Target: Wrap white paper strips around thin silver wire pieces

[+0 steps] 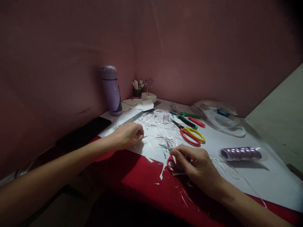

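My right hand [197,165] is closed around a small pair of red-handled scissors [170,164], whose blades point left, over the front edge of the white paper [251,175]. To the left, my left hand [129,135] hovers low over the paper with its fingers curled together in a pinch. Whatever may be between those fingertips is too small to make out. Thin white and silvery clippings [167,138] lie scattered between and beyond both hands. Just past my right hand, larger scissors [191,135] with one red and one yellow handle lie on the paper.
Green-handled pliers [189,121] and a red tool handle [197,122] lie farther back. A purple ribbon roll [241,154] rests at right, before a clear plastic bag [213,115]. A purple bottle [111,91] stands back left. A red cloth [139,176] shows along the front edge.
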`<state>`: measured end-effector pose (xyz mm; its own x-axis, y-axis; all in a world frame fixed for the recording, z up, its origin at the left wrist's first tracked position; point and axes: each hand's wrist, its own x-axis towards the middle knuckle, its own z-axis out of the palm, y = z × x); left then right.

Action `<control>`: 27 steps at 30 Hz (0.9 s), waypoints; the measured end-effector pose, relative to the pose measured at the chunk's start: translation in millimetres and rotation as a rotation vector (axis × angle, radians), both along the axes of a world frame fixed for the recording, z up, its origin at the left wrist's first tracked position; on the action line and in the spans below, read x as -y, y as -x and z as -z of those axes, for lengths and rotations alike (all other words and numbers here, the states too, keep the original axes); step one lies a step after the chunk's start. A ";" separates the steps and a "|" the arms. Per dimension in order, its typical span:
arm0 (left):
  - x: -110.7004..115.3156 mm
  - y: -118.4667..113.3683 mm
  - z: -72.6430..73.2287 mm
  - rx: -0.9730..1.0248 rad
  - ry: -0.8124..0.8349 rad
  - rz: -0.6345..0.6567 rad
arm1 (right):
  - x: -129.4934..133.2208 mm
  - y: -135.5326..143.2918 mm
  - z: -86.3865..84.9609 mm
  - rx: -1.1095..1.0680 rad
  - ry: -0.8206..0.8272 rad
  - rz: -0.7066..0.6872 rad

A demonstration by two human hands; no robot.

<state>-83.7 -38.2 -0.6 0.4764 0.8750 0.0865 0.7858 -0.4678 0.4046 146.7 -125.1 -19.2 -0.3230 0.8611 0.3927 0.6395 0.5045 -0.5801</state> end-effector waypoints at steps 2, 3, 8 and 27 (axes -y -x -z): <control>-1.7 1.4 -3.4 0.091 0.082 0.036 | -0.1 0.0 0.4 -0.001 -0.004 -0.002; -1.9 1.5 -4.5 0.129 0.137 0.053 | -0.2 0.0 0.7 -0.001 -0.007 -0.003; 2.3 -1.1 -4.8 0.277 0.468 0.053 | -0.5 -0.9 2.0 0.003 0.001 0.000; -2.0 -1.2 1.4 0.194 0.228 -0.019 | 0.4 -0.6 1.3 -0.011 -0.002 -0.008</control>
